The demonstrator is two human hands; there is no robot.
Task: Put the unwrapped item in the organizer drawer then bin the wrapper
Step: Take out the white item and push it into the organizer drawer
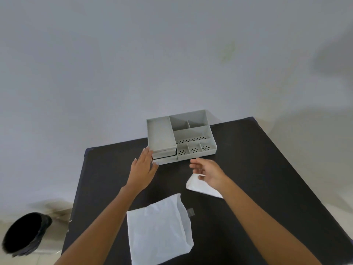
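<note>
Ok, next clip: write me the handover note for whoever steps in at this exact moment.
Left hand: open, at the organizer's drawers, holding nothing.
Right hand: open, empty, above the small white folded item.
Wrapper: flat on the black table, near edge.
Bin: on the floor, left of the table.
Done: item looks unwrapped.
Left: open a drawer, put the item inside, bin the wrapper.

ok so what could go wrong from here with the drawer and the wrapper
The left hand is at the organizer drawers on its left front corner; pulling one-handed might slide the light organizer across the table. The big white wrapper overhangs the near edge and could slip off. The bin sits on the floor far left, so a toss could miss.
</note>
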